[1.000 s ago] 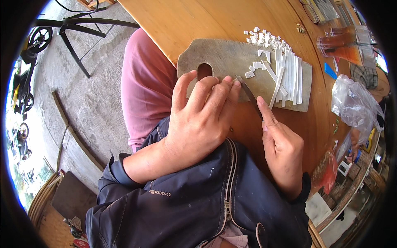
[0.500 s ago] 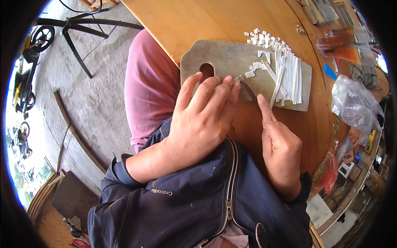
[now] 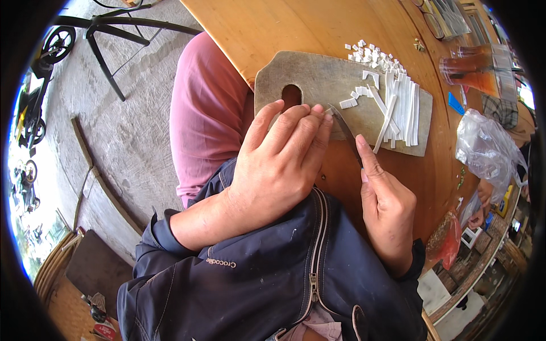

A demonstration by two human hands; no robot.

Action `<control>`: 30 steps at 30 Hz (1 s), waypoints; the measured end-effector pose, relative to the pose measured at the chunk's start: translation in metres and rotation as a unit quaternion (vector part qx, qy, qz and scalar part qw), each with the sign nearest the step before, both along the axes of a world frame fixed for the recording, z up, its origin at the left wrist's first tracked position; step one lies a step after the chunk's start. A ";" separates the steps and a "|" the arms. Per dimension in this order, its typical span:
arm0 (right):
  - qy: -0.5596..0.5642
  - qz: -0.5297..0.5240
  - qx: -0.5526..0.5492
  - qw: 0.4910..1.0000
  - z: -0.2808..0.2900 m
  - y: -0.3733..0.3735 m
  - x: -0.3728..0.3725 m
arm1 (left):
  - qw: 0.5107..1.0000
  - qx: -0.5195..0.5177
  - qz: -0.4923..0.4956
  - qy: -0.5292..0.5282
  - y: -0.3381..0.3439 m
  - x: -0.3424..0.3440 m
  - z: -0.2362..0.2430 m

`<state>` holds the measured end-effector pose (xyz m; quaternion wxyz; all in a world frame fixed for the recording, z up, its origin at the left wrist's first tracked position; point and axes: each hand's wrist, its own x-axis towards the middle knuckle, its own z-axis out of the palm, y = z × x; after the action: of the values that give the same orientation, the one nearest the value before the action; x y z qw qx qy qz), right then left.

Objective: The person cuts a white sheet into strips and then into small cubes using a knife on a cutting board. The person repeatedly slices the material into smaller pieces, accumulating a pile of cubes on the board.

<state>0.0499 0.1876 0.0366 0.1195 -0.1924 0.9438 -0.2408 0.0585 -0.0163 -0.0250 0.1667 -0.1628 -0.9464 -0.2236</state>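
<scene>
My right hand (image 3: 388, 196) grips a knife (image 3: 346, 132), its forefinger stretched along the back of the blade. The knife tip lies beside the fingertips of my left hand (image 3: 284, 148). That hand is bent over the near edge of a worn wooden cutting board (image 3: 335, 71), fingers together and pressed down. A tiny pale end shows at its fingertips; the rest of what it holds is hidden. Long white strips (image 3: 406, 108) lie on the right part of the board, two of them crossing. Several small white pieces (image 3: 354, 96) sit left of the strips.
More cut white pieces (image 3: 375, 57) are heaped at the board's far edge, on the wooden table (image 3: 239, 28). To the right stand cups of reddish drink (image 3: 472, 74), with a clear plastic bag (image 3: 483, 136) nearer. Another person's hand (image 3: 483, 199) shows at the far right.
The view has shifted slightly, so the board and strips appear a little to the right. Both hands keep about the same places; the knife stays by the left fingertips.
</scene>
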 end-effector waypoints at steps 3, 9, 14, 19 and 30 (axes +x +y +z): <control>0.011 -0.001 -0.005 1.000 -0.002 -0.001 0.001 | 1.000 -0.002 -0.002 -0.001 0.000 0.000 0.001; 0.058 0.003 0.047 0.997 -0.003 -0.008 0.003 | 0.999 0.046 -0.001 -0.005 0.000 0.001 -0.002; 0.058 0.010 0.071 0.996 0.000 -0.012 0.002 | 1.000 0.022 0.010 -0.006 0.001 0.004 0.001; 0.019 0.004 0.029 0.999 0.001 0.000 0.001 | 1.000 0.017 0.020 -0.006 0.002 0.005 0.000; 0.003 0.015 -0.008 1.000 -0.001 -0.002 0.000 | 1.000 -0.007 0.018 -0.015 -0.001 0.006 0.002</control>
<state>0.0501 0.1860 0.0357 0.1184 -0.2080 0.9393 -0.2460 0.0648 -0.0172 -0.0234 0.1549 -0.1438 -0.9531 -0.2164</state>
